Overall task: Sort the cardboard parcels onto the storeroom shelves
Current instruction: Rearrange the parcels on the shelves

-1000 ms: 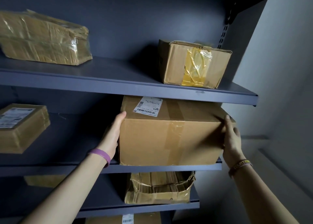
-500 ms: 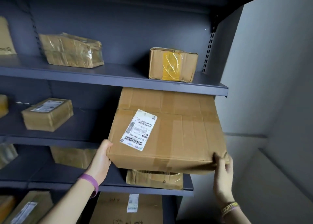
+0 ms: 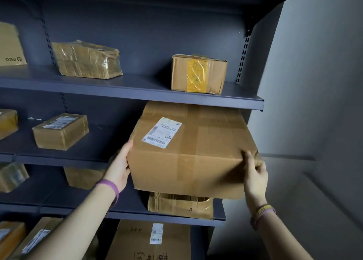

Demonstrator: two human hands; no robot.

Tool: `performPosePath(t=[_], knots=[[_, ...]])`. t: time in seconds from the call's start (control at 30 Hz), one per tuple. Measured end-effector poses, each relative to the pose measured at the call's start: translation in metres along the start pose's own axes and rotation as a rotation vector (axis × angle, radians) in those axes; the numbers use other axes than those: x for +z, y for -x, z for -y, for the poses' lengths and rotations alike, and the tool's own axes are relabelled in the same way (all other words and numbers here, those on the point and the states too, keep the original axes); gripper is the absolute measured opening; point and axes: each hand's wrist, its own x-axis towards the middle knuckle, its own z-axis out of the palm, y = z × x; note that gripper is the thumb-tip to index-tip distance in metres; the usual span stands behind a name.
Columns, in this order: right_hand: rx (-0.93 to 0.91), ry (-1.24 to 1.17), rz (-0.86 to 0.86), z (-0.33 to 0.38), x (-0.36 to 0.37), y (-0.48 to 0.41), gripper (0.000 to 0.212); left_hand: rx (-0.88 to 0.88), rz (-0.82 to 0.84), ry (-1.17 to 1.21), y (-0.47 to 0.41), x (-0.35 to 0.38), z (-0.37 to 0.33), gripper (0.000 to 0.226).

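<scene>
Both my hands are on the big cardboard parcel (image 3: 193, 151), and it sits tilted, its far end tucked under the upper shelf (image 3: 137, 91) while the near end juts out past the shelf edge toward me. My left hand (image 3: 120, 166) presses flat against the parcel's left side, fingers fairly straight and together, thumb along the near corner, purple band (image 3: 110, 188) on the wrist. My right hand (image 3: 255, 176) wraps the near right corner, fingers curled over the top edge and gripping the cardboard; it is a little blurred, so I cannot tell exactly how each finger lies. A white shipping label (image 3: 162, 132) shows on the parcel's top face, toward the left. Directly below the parcel, a crumpled taped parcel (image 3: 180, 205) lies on the lower shelf (image 3: 167, 218). Above the parcel, on the upper shelf, stands a small box with yellow tape (image 3: 198, 74). Well to the parcel's left, on its own level, rests a flat taped packet (image 3: 60, 131).
</scene>
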Motion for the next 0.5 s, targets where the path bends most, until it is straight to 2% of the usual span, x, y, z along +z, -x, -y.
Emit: performPosePath(t=[0.17, 0.3, 0.5], knots=[[0.031, -0.013, -0.038, 0.018, 0.028, -0.045, 0.044, -0.067, -0.091, -0.071, -0.044, 0.018, -0.023, 0.041], [0.028, -0.015, -0.024, 0.016, 0.046, -0.073, 0.048, -0.094, -0.058, -0.057, -0.083, 0.021, -0.026, 0.052], [0.034, -0.023, -0.014, 0.014, 0.072, -0.106, 0.047, -0.106, -0.124, -0.066, -0.128, 0.029, -0.028, 0.043]])
